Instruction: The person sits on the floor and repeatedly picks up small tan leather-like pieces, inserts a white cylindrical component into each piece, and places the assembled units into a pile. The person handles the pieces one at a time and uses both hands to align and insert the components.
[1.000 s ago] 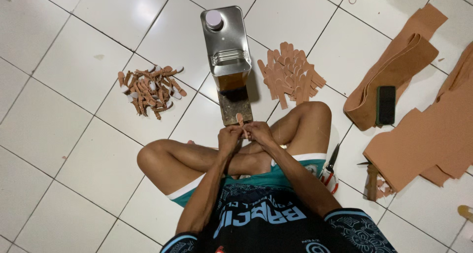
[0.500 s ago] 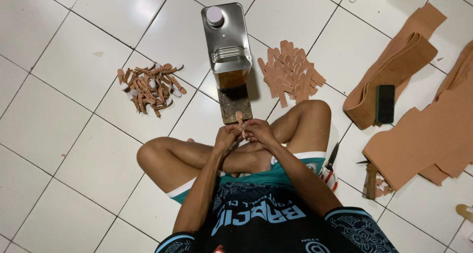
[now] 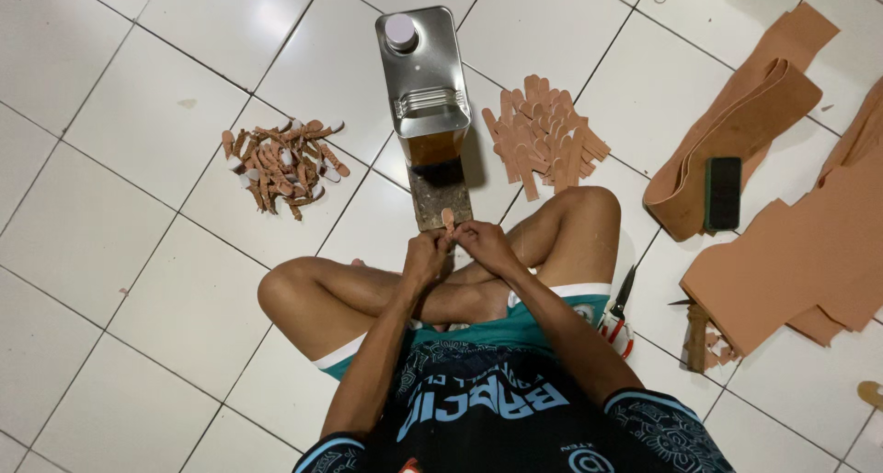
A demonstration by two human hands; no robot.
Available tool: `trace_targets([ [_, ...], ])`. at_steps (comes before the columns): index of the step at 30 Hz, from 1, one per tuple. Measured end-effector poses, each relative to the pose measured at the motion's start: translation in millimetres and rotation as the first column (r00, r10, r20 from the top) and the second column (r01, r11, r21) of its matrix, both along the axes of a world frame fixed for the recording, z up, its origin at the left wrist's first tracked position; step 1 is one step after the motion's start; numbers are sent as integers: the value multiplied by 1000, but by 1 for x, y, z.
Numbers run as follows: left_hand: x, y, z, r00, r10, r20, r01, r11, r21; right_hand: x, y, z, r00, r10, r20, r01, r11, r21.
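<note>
You are sitting cross-legged, both arms reaching toward twelve o'clock, left hand (image 3: 425, 255) and right hand (image 3: 485, 246) pinching together, fingertips touching.

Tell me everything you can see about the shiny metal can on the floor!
The metal can is a silvery rectangular tin, standing upright on the white tile floor ahead of the seated person's knees. On top it has a pale round screw cap near the far end and a flat folded handle. An amber-brown patch shows on the side facing the person. A small dark board lies right by its base. Neither hand touches it.
</note>
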State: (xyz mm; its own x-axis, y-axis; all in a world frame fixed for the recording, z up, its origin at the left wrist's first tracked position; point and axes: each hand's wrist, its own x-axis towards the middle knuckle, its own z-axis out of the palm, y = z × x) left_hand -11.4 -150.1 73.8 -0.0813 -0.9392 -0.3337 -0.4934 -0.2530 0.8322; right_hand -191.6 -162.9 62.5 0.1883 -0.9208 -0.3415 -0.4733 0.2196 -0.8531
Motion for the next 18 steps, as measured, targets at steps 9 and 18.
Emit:
trace_targets([
  [9,1,-6,1,999,-13,35,17,996,-93,-4,-2,-14,992,30,124,-30,1000,-2],
  [18,7,-21,7,993,-59,102,62,998,-26,-5,1,-8,996,30,79,-34,998,48],
])
